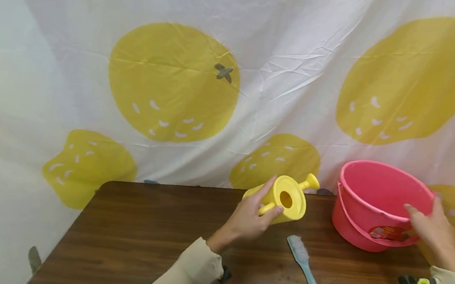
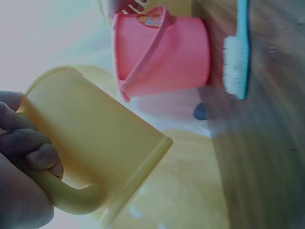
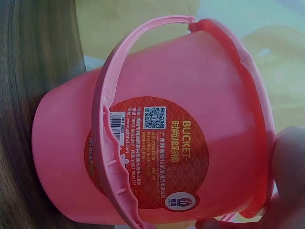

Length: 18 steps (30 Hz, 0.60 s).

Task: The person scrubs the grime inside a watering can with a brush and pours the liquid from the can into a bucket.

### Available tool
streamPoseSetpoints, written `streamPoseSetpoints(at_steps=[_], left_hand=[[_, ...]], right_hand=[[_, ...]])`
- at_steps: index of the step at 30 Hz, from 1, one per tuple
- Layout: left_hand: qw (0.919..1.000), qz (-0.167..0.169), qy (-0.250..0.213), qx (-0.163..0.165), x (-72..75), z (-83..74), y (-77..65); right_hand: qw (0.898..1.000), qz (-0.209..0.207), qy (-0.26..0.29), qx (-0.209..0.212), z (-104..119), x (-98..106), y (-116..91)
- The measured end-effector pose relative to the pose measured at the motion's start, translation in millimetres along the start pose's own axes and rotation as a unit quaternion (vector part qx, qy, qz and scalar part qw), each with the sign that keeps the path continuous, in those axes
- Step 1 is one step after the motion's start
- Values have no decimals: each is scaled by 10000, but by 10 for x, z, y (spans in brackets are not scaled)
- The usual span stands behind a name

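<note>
My left hand [image 1: 249, 216] holds a yellow watering can [image 1: 296, 205] by its handle, up over the back of the table. The can leans, with its round top opening facing me and its spout to the right. In the left wrist view, fingers [image 2: 28, 143] curl round the handle beside the can's body [image 2: 95, 129]. On the right, my right hand [image 1: 436, 231] grips the rim of a pink bucket [image 1: 353, 215], thumb on the inner side. The bucket's handle [image 3: 102, 105] hangs down across its labelled front in the right wrist view.
A blue scrubbing brush [image 1: 307, 267] with pale bristles lies on the dark wooden table [image 1: 151, 231], in front of and between the can and bucket. Small wet drops dot the wood near it. Behind the table hangs a white curtain [image 1: 280, 73] with yellow lemons.
</note>
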State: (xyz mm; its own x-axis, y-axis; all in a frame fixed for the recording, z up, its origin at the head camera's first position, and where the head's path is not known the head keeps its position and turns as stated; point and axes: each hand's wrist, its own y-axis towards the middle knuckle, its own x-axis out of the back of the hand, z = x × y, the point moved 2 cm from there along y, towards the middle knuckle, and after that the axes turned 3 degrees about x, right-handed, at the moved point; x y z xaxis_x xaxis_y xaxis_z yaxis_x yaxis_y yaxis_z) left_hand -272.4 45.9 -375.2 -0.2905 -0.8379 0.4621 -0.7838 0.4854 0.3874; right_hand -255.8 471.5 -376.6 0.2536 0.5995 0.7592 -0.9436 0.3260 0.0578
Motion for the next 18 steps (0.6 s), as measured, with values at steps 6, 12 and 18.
streamPoseSetpoints(at_steps=[6,12,18], left_hand=[[9994,-66,240,-259,-28,-159,292],[9987,-213,398,-233,-101,-256,528],[9976,-178,633,-224,-189,-341,736]], right_hand=[[10000,63,6,-30,18,-12,-23],[9997,116,-137,189,15,21,-48],[9989,296,-155,322,4,50,-91]])
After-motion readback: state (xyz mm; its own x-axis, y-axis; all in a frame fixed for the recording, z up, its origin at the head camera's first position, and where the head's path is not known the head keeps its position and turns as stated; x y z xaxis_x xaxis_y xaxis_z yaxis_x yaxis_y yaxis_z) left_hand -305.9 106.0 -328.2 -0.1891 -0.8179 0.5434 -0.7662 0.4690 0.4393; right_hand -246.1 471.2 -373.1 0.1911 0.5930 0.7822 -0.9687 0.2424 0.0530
